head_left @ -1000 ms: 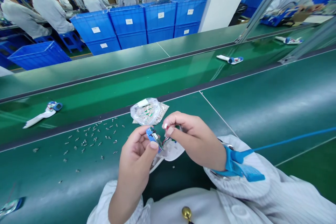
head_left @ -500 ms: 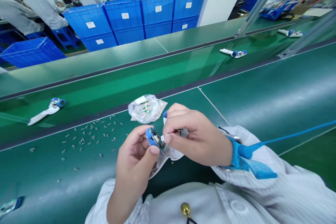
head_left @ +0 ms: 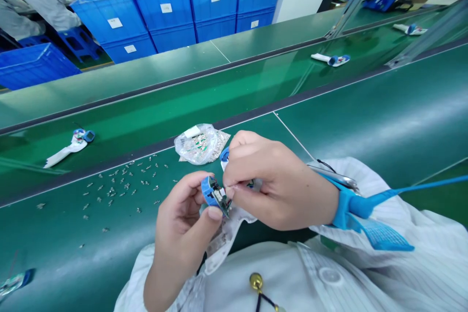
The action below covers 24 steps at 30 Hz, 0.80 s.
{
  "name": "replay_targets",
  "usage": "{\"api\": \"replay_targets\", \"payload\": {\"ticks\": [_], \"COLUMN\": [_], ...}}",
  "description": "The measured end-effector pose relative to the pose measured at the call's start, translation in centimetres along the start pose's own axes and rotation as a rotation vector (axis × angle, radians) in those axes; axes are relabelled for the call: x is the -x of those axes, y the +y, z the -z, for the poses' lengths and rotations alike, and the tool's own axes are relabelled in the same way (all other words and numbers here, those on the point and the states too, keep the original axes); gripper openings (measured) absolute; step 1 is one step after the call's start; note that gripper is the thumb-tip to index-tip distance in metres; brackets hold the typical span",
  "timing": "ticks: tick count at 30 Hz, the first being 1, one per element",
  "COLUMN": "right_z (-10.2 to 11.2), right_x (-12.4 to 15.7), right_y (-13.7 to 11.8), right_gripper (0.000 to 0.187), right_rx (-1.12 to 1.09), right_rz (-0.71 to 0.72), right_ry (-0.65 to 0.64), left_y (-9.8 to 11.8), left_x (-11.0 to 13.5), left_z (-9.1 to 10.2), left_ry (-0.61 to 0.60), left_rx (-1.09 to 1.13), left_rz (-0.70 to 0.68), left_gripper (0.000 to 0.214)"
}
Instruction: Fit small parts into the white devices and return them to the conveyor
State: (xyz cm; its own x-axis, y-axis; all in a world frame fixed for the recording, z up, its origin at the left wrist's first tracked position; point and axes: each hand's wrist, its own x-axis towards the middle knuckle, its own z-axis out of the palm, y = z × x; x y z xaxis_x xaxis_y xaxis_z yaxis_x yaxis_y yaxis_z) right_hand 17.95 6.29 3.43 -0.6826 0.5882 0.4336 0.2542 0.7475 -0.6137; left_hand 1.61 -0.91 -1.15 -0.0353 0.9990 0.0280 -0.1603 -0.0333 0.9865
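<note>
My left hand [head_left: 182, 224] is shut on a blue plastic housing [head_left: 209, 191] with a small circuit board [head_left: 219, 196] set in it. My right hand [head_left: 278, 180] pinches a second blue plastic part [head_left: 224, 156], mostly hidden behind its fingers. Its fingertips are against the edge of the circuit board. Thin wires seen earlier are now covered by my right hand. Below both hands hangs a crumpled white sheet [head_left: 224, 239]. A blue wrist strap [head_left: 345, 209] circles my right wrist.
A clear bag of small boards [head_left: 201, 144] and scattered metal parts [head_left: 120, 186] lie on the green conveyor bench [head_left: 73, 234]. Finished devices [head_left: 69, 148] lie on a lower belt. Blue crates [head_left: 164, 14] and co-workers stand beyond.
My right hand has moved left over the wires and closed in on the housing. The whole scene has shifted up in view as my head tilted down.
</note>
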Motion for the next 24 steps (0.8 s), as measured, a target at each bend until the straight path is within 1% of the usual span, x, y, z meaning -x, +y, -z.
{"api": "replay_targets", "payload": {"ticks": [2,5,10,14,19,22,24], "right_z": [0.1,0.2,0.4,0.7,1.1,0.9,0.6], "right_x": [0.0,0.0,-0.3,-0.7,-1.2,-1.3,-1.2], "right_y": [-0.1,-0.3,-0.7,-0.8,-0.7,-0.6,-0.6], "right_gripper": [0.024,0.024,0.025,0.028,0.03,0.031,0.03], "right_rx": [0.009,0.028,0.097,0.086,0.024,0.016,0.022], "right_rz": [-0.006,-0.007,-0.004,-0.009,-0.019,-0.036,-0.046], "right_ry": [-0.024,-0.052,-0.091,-0.145,-0.203,-0.202,-0.181], "left_y": [0.0,-0.2,-0.4,-0.1,0.7,0.7,0.6], "left_x": [0.0,0.1,0.4,0.3,0.1,0.2,0.2], "left_z": [0.1,0.4,0.6,0.5,0.3,0.3,0.3], "left_ry": [-0.021,-0.017,-0.021,-0.005,0.023,0.041,0.079], "left_rx": [-0.015,-0.051,-0.084,-0.133,-0.283,-0.386,-0.486], "left_rz": [-0.014,-0.037,-0.02,-0.085,-0.166,-0.205,-0.234], "left_gripper": [0.026,0.026,0.027,0.027,0.026,0.026,0.026]}}
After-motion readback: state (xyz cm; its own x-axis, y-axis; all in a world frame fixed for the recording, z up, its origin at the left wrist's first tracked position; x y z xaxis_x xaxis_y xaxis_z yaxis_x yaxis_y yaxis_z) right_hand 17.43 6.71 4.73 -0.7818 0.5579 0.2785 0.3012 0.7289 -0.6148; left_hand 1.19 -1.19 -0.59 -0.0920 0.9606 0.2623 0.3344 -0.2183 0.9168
